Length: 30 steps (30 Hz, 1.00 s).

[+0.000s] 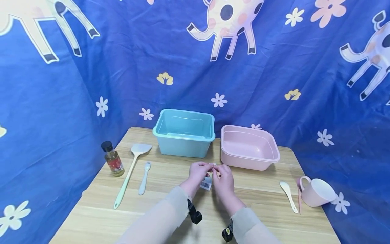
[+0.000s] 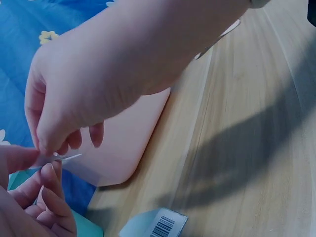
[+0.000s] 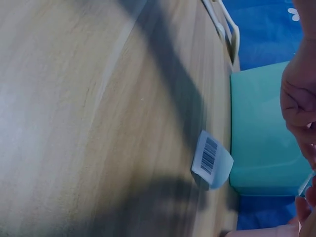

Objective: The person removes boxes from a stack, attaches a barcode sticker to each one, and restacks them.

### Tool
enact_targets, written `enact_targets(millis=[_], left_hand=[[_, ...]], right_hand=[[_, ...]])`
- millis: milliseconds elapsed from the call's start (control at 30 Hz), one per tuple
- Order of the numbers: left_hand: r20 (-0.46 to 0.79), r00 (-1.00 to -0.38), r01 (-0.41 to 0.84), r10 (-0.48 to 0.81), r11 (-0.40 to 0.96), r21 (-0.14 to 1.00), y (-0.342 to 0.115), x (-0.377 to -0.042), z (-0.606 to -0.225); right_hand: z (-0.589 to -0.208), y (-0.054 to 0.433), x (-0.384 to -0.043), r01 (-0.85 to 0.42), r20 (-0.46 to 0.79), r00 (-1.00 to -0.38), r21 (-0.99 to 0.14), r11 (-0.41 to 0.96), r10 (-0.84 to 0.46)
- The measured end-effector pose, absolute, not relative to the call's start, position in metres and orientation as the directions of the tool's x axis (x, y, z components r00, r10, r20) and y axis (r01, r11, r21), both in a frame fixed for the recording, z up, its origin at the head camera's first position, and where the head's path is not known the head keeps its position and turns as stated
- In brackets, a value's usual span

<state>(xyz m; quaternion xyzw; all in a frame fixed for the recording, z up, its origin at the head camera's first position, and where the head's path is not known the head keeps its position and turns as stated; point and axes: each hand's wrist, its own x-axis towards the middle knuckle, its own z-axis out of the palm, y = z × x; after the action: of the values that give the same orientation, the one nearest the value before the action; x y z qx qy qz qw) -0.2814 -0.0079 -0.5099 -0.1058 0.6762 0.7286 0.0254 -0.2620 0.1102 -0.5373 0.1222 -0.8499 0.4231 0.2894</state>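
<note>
Rn, L hand & R hand both pinch sm. pale item.

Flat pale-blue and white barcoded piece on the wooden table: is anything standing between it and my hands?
Nothing visible does. The barcoded piece lies on the table below the left hand and right hand, which pinch a thin whitish item. The turquoise plastic bin and pink plastic basin stand beyond it.
</note>
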Motion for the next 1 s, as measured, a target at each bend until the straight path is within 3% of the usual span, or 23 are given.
enact_targets(millis=[133, 233, 433, 567, 733, 1000], left_hand=[[-0.159, -0.98, -0.153, -0.119, -0.054, 0.987, -0.014, -0.282, -0.513], [-0.108, -0.987, -0.112, -0.115, 0.024, 0.993, -0.025, -0.28, -0.515], [-0.105, -0.994, -0.106, -0.02, 0.15, 0.983, -0.053, -0.283, -0.517], [-0.156, -0.986, -0.139, 0.052, 0.245, 0.96, -0.069, -0.286, -0.517], [-0.178, -0.98, -0.141, 0.093, 0.313, 0.939, -0.089, -0.283, -0.515], [-0.158, -0.984, -0.116, 0.078, 0.384, 0.916, -0.108, -0.279, -0.513]], right_hand=[[-0.539, 0.108, -0.263, -0.459, 0.615, -0.787, -0.628, 0.628, 0.04], [-0.54, 0.105, -0.264, -0.427, 0.576, -0.813, -0.687, 0.588, 0.083], [-0.533, 0.1, -0.268, -0.251, 0.355, -0.918, -0.866, 0.432, 0.178], [-0.519, 0.097, -0.268, -0.107, 0.137, -0.986, -0.959, 0.261, 0.1], [-0.519, 0.089, -0.273, 0.022, -0.025, -1.0, -0.983, 0.18, -0.012], [-0.532, 0.072, -0.282, 0.073, -0.08, -0.996, -0.978, 0.195, -0.029]])
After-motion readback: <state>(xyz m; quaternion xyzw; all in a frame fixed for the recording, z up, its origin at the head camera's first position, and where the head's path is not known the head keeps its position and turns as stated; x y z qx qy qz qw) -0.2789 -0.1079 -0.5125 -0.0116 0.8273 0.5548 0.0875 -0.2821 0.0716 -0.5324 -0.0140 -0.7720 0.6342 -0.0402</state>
